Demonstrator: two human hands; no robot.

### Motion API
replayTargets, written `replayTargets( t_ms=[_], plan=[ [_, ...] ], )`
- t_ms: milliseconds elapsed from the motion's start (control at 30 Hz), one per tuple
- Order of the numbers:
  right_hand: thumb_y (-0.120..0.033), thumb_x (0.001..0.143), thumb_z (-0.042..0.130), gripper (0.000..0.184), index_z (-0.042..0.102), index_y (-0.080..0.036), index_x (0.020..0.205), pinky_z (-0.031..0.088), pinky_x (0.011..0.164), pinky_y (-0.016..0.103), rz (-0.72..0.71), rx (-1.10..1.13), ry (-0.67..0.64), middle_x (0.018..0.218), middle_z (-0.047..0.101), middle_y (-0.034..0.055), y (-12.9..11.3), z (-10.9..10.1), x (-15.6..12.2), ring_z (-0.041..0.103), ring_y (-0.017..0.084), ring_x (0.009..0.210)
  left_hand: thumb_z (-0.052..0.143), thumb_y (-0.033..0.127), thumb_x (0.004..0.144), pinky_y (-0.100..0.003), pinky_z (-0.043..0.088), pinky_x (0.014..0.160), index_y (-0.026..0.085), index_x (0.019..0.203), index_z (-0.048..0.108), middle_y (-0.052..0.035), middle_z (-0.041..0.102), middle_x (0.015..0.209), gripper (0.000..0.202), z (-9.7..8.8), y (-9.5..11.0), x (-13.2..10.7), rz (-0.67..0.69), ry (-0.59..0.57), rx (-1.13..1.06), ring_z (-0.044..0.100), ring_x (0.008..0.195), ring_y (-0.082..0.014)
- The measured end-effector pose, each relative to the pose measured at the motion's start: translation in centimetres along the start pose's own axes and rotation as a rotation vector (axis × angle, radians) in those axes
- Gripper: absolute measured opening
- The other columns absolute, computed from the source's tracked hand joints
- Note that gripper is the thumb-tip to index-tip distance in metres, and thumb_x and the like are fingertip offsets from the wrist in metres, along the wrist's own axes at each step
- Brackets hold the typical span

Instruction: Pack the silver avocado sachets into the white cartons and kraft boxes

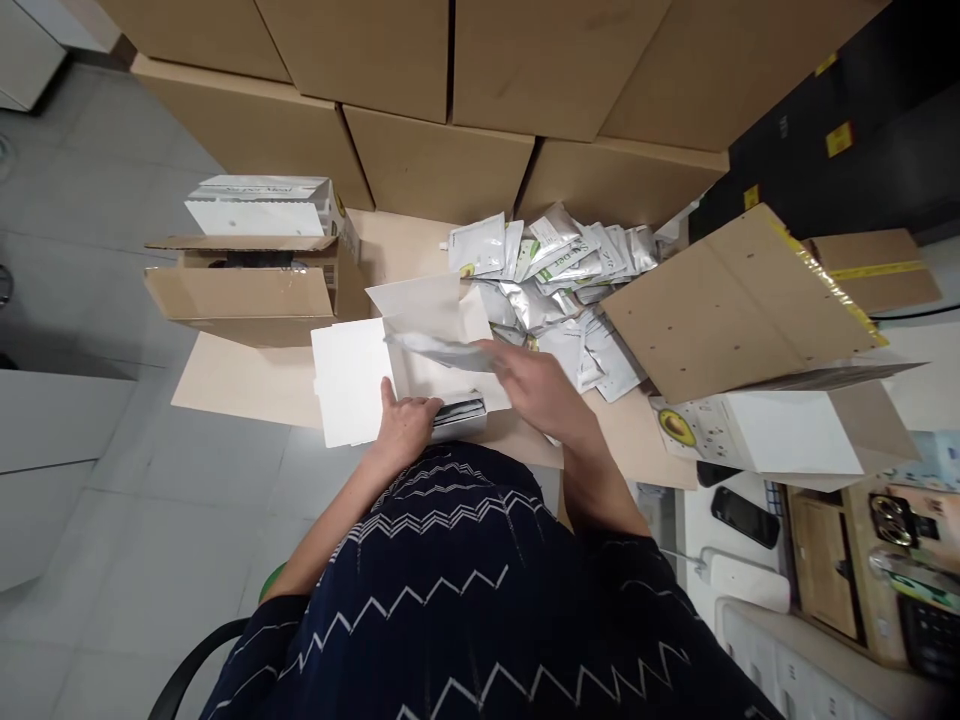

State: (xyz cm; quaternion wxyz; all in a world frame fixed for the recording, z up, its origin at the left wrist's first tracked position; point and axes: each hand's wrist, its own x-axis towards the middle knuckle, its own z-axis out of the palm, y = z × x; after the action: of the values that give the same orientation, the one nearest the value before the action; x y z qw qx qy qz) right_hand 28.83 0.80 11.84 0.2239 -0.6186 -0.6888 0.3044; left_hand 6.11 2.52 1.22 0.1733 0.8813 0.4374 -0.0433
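An open white box [409,375] sits before me with its flaps folded out. Its near side contains a few packets [459,409] standing on edge. My left hand [407,430] rests on the near left corner of this box, thumb stretched apart from the fingers, and the fingertips touch the packets' end. Over the box, my right hand [536,385] is closed on one end of a silvery sachet [442,350], which is smeared by motion. Just beyond, a heap of silver sachets [555,265] with green print lies on the tabletop.
Large cardboard boxes [439,165] form a wall along the back. An open brown carton [255,292] and a white printed box [259,215] stand left. At right lean a cardboard panel [739,305] and another open white box [784,430]. A phone [745,517] lies lower right.
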Motion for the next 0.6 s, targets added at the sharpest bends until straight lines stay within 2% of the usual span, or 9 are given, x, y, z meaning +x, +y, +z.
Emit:
replayTargets(
  t_ms=[100,167,267,400,500,600],
  plan=[
    [-0.007,0.095,0.035,0.044,0.062,-0.021,0.127,0.044,0.076,0.030,-0.037,-0.293,-0.306,0.107,0.071,0.0088,-1.5,2.0,3.2,0.064,0.020,0.088,0.037,0.006,0.088,-0.072,0.013,0.111,0.020,0.088,0.069,-0.0060,0.073,0.076,0.035,-0.3,-0.1,-0.2,-0.006,0.010,0.043,0.070,0.071,-0.0236],
    [-0.006,0.094,0.037,0.039,0.065,-0.017,0.120,0.042,0.072,0.029,-0.059,-0.421,-0.450,0.104,0.072,0.0121,-2.0,3.5,5.3,0.065,0.020,0.084,0.037,0.002,0.084,-0.070,0.016,0.112,0.020,0.085,0.068,-0.0055,0.072,0.075,0.035,-0.4,-0.1,-0.4,-0.011,0.020,0.044,0.069,0.072,-0.0231],
    [-0.010,0.095,0.043,0.031,0.071,-0.013,0.108,0.041,0.070,0.029,-0.121,-0.493,-0.625,0.105,0.073,0.0154,-2.3,5.5,8.0,0.066,0.023,0.088,0.040,0.000,0.080,-0.070,0.016,0.113,0.020,0.085,0.068,-0.0060,0.072,0.079,0.034,-0.4,-0.2,-0.7,-0.020,0.035,0.062,0.069,0.077,-0.0243],
    [-0.015,0.095,0.049,0.027,0.074,-0.012,0.103,0.042,0.072,0.028,-0.158,-0.534,-0.820,0.108,0.074,0.0158,-1.6,7.7,10.3,0.068,0.024,0.095,0.043,0.004,0.086,-0.068,0.017,0.116,0.021,0.084,0.068,-0.0058,0.072,0.081,0.030,-0.1,-0.3,-1.1,-0.030,0.080,0.099,0.067,0.084,-0.0251],
    [-0.010,0.091,0.053,0.029,0.073,-0.012,0.112,0.044,0.075,0.027,-0.161,-0.565,-0.928,0.111,0.074,0.0150,-0.6,8.8,11.0,0.069,0.024,0.098,0.044,0.011,0.092,-0.065,0.025,0.113,0.020,0.082,0.068,-0.0072,0.070,0.081,0.028,-0.1,-0.3,-1.2,-0.044,0.141,0.098,0.066,0.088,-0.0261],
    [-0.007,0.091,0.052,0.036,0.069,-0.011,0.122,0.045,0.077,0.028,-0.163,-0.571,-0.971,0.117,0.072,0.0162,0.4,9.6,11.1,0.069,0.024,0.101,0.049,0.020,0.094,-0.060,0.035,0.107,0.019,0.091,0.070,-0.0125,0.070,0.095,0.021,-0.3,-0.2,-1.0,-0.094,0.205,0.088,0.064,0.098,-0.0303]
  ],
)
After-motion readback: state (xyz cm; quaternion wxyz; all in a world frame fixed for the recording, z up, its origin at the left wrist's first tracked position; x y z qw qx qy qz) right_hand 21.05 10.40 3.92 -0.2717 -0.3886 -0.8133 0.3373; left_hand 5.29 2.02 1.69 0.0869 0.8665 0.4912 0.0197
